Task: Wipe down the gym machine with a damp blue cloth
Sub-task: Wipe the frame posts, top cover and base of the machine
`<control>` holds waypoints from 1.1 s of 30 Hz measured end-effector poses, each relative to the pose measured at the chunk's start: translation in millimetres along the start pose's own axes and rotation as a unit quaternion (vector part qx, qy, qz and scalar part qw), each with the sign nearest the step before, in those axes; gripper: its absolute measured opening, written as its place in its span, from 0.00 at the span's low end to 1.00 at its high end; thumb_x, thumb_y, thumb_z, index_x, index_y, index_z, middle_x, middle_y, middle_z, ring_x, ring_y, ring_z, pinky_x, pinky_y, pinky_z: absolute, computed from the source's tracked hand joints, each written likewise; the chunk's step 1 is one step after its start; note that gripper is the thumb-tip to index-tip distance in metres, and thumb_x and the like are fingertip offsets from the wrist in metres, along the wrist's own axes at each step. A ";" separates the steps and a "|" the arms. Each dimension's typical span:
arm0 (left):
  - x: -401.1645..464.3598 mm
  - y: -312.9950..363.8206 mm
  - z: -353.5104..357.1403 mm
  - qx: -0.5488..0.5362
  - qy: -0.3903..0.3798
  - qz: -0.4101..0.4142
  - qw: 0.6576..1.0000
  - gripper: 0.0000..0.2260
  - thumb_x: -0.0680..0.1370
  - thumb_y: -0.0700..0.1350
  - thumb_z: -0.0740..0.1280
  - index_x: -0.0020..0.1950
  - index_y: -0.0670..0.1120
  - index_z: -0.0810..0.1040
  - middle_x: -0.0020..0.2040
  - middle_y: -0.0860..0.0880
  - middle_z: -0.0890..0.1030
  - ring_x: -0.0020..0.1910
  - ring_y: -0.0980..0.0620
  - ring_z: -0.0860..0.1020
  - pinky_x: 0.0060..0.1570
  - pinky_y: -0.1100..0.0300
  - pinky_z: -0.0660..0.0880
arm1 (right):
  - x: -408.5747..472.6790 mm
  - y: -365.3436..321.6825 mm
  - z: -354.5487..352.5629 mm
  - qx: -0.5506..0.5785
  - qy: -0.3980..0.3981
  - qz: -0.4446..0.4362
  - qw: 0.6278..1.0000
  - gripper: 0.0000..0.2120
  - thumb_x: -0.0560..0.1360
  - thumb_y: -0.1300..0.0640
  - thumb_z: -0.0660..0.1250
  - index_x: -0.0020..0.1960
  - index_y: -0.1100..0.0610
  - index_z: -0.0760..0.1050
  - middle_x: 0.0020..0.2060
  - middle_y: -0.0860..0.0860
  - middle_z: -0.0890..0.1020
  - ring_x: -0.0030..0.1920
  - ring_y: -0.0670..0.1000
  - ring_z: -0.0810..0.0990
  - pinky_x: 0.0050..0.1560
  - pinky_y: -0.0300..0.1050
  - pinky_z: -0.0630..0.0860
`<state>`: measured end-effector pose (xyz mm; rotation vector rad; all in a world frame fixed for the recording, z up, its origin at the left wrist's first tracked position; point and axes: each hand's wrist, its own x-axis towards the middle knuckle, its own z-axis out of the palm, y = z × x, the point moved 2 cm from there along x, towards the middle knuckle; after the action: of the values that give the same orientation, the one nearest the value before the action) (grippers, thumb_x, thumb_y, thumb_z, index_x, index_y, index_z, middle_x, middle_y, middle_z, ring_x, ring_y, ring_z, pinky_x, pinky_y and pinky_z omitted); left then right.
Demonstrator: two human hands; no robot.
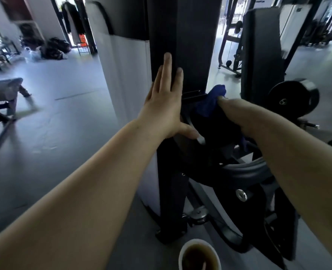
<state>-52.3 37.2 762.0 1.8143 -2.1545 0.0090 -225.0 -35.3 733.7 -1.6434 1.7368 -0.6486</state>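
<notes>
1. Head view: two bare forearms reach forward toward one dark gym machine (182, 36), whose black upright post fills the middle of the view.
2. The left hand (166, 106) lies flat against the post, four fingers straight and pointing up, thumb spread out low to the side. Its grip is fully open and holds nothing.
3. The right hand (237, 115) is just to the right of the left one, lower on the machine, wrist bent away from the camera. Its fingers are hidden behind the wrist; one blue cloth (211, 100) bunches out above and left of it, so the grip seems closed on the cloth.
4. The cloth presses against the machine's dark parts beside the post, touching the right hand.
5. One round black weight plate (295, 96) hangs to the right of the right hand.
6. One white cup (199, 256) of dark liquid sits on the floor, below both hands.
</notes>
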 end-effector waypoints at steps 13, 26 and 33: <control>5.0 7.5 -4.5 0.000 -0.017 -0.041 0.999 0.70 0.58 0.59 0.81 0.77 0.47 0.28 0.73 0.51 0.21 0.77 0.51 0.32 0.75 0.52 0.46 | -14.0 24.4 4.9 0.104 -0.036 0.014 0.994 0.11 0.84 0.45 0.49 0.56 0.52 0.63 0.53 0.53 0.69 0.52 0.52 0.68 0.54 0.49 0.67; 6.2 11.1 -5.1 0.010 -0.036 -0.050 0.998 0.69 0.59 0.60 0.80 0.76 0.47 0.27 0.72 0.49 0.21 0.76 0.50 0.30 0.75 0.50 0.49 | -32.2 39.3 13.4 0.179 -0.019 0.008 0.984 0.27 0.75 0.36 0.54 0.68 0.48 0.70 0.63 0.55 0.77 0.63 0.61 0.75 0.67 0.60 0.69; 0.4 7.9 -4.4 -0.002 -0.028 -0.034 0.999 0.67 0.60 0.60 0.79 0.78 0.47 0.31 0.73 0.50 0.22 0.77 0.51 0.32 0.76 0.50 0.51 | -45.1 38.5 21.4 0.155 0.054 0.005 0.986 0.22 0.83 0.45 0.50 0.72 0.52 0.66 0.59 0.54 0.74 0.61 0.55 0.72 0.62 0.49 0.65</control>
<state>-58.9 39.2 767.8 1.9065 -2.1255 -0.0627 -234.9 14.7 696.5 -1.4059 1.6220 -0.9664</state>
